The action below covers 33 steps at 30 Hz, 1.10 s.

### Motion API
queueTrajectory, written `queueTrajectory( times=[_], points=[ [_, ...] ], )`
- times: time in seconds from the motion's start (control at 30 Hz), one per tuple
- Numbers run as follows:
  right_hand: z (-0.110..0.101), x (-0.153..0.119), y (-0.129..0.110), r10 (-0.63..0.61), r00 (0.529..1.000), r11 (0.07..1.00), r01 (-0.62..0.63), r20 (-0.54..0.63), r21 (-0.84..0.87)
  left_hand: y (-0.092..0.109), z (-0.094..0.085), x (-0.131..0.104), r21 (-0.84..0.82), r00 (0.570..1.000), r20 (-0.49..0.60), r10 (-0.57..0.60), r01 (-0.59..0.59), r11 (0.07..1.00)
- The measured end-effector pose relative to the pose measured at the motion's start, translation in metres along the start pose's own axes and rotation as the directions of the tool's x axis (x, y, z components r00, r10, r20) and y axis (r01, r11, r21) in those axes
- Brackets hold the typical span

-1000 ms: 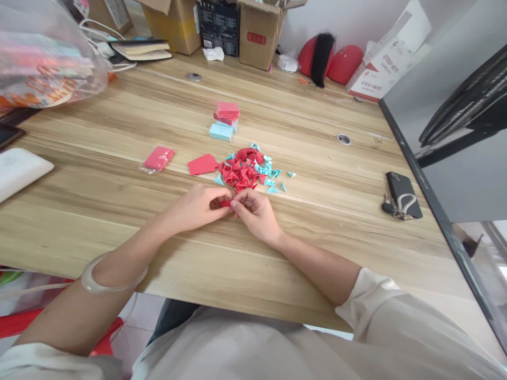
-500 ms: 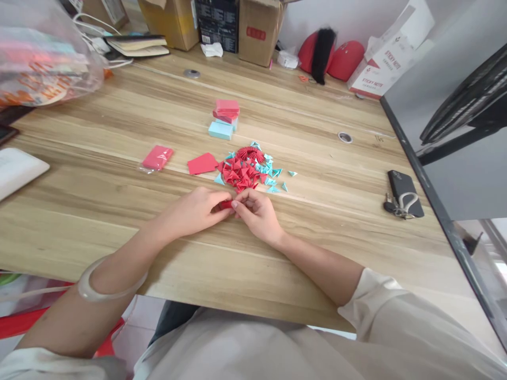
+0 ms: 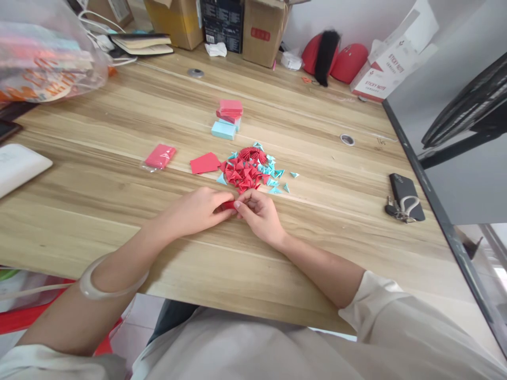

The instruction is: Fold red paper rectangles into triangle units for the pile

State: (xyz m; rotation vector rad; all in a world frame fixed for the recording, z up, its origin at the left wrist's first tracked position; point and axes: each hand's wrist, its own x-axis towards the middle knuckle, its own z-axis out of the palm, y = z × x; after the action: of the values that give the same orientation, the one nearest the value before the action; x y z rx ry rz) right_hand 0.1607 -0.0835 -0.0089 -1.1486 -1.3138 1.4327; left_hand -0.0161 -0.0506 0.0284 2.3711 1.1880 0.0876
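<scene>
Red paper, a small folded piece (image 3: 227,205), sits pinched between the left hand (image 3: 194,211) and the right hand (image 3: 259,214), low over the bench (image 3: 119,211), just in front of the pile of folded triangles (image 3: 249,169); the step looks like creasing, so the next move likely calls for a firm, even fingertip press.
</scene>
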Motion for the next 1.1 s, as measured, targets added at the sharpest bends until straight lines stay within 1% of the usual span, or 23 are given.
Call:
queueTrajectory(
  times=[0.27, 0.6, 0.97, 1.1],
  points=[
    [-0.001, 0.001, 0.002, -0.02, 1.0, 1.0, 0.02, 0.0, -0.005, -0.001, 0.002, 0.001, -0.013, 1.0, -0.006, -0.015, 0.015, 1.0],
    [0.0, 0.002, 0.004, -0.03, 0.999, 0.999, 0.03, 0.011, -0.016, 0.001, -0.002, 0.003, -0.022, 1.0, 0.0, -0.014, 0.014, 1.0],
    [0.0, 0.002, 0.006, -0.048, 0.997, 0.994, 0.053, 0.053, -0.091, 0.004, -0.006, 0.002, -0.036, 0.998, 0.058, -0.039, 0.041, 0.998],
    [0.0, 0.001, 0.005, -0.052, 0.997, 0.991, 0.059, 0.055, -0.122, 0.003, -0.008, 0.001, -0.031, 0.994, 0.082, -0.071, 0.074, 0.997]
  ],
)
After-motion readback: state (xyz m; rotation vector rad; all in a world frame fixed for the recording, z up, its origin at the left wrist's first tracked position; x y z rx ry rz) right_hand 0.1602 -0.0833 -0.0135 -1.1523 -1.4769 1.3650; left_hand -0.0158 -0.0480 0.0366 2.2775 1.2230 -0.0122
